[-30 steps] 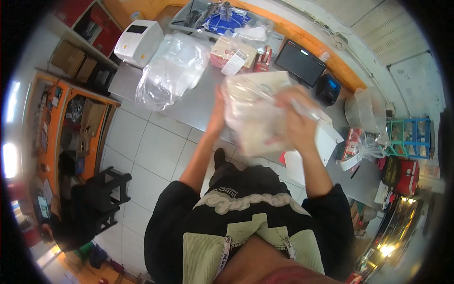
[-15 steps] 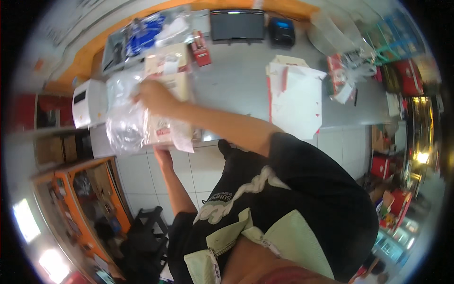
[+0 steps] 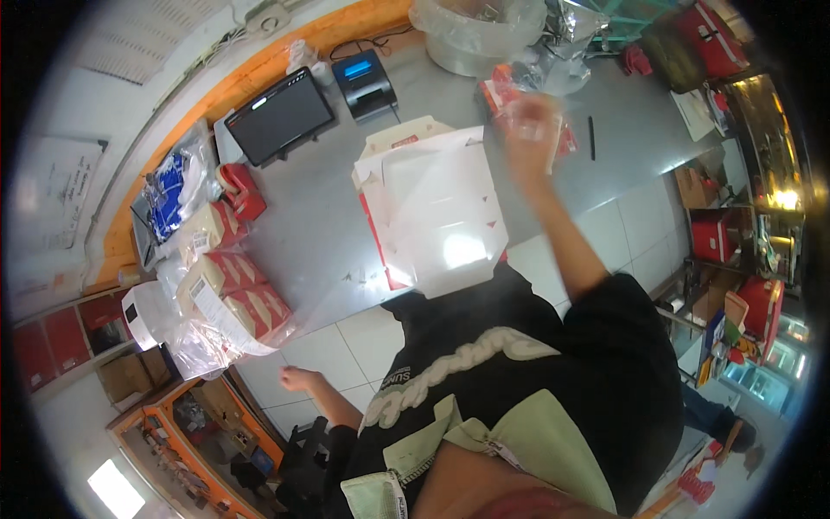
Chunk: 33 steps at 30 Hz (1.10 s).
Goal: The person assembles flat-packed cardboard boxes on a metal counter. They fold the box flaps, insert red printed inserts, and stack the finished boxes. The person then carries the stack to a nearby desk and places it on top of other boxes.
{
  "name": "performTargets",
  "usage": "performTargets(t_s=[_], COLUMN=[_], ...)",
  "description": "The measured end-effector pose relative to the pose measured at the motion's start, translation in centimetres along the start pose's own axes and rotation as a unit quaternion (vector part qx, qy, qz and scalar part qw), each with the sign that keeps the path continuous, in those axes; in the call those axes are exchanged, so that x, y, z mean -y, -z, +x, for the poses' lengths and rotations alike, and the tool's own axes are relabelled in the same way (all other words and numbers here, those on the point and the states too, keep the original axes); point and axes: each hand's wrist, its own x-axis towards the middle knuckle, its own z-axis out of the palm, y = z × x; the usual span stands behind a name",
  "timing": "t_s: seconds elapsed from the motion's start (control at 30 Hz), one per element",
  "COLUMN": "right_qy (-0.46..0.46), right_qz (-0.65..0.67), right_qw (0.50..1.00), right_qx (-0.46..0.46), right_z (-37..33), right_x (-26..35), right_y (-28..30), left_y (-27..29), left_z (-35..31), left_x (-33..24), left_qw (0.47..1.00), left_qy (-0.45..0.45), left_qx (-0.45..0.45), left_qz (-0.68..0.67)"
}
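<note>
My right hand [image 3: 530, 130], smeared by motion, reaches over the table's right part to a pile of red and white packets [image 3: 562, 138] and a clear plastic bag [image 3: 562, 76]. Whether its fingers hold anything there is not clear. Below the table's front edge, my left hand [image 3: 299, 378] hangs with curled fingers and nothing visible in them. Between the two, a white carton [image 3: 441, 203] with red edges lies unfolded in front of me. Red and cream boxes [image 3: 258, 311] in clear plastic, with a paper slip [image 3: 216, 311] on top, stand at the left end.
Along the back stand a dark screen [image 3: 279, 115], a black printer [image 3: 363, 85] and a large clear tub [image 3: 475, 43]. A red tape dispenser [image 3: 242, 190] is beside a grey bin [image 3: 143, 229] at the left. A black pen [image 3: 592, 138] lies at the right.
The view has swung to the right. My right hand has gone from the plastic-wrapped boxes to the packets on the right. My left hand has come away from under the boxes.
</note>
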Motion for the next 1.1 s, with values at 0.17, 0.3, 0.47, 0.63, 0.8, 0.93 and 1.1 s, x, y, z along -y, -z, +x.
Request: performTargets(t_s=[0.17, 0.3, 0.47, 0.63, 0.8, 0.93, 1.1], right_qy=[0.023, 0.113, -0.181, -0.083, -0.103, -0.175, -0.184], right_qz=[-0.247, -0.199, -0.130, -0.033, 0.392, 0.323, 0.110], right_qw=[0.950, 0.938, 0.955, 0.969, 0.857, 0.898, 0.946], right_qx=[0.191, 0.259, 0.196, 0.231, 0.318, 0.241, 0.243], right_z=[6.2, 8.8, 8.9, 9.8, 6.6, -0.3, -11.2], right_x=[-15.1, -20.2, -16.6, -5.3, 11.6, 16.5, 16.2], right_y=[17.5, 11.9, 9.7, 8.5, 4.4, -2.8, -14.0], left_y=[-2.2, -9.4, -12.4, -12.7, -11.7, -10.3, -7.9], left_z=[-20.1, -24.9, -22.0, -14.0, -9.3, -8.9, -6.8], left_x=[-8.3, -13.8, -18.6, -13.9, -10.8, -12.2, -11.6], left_qw=[0.947, 0.876, 0.815, 0.879, 0.903, 0.905, 0.890], left_qy=[-0.141, -0.243, -0.336, -0.330, -0.275, -0.289, -0.230], left_qx=[0.255, 0.406, 0.466, 0.328, 0.317, 0.300, 0.384], left_qz=[0.137, 0.088, 0.081, 0.108, 0.094, 0.081, 0.085])
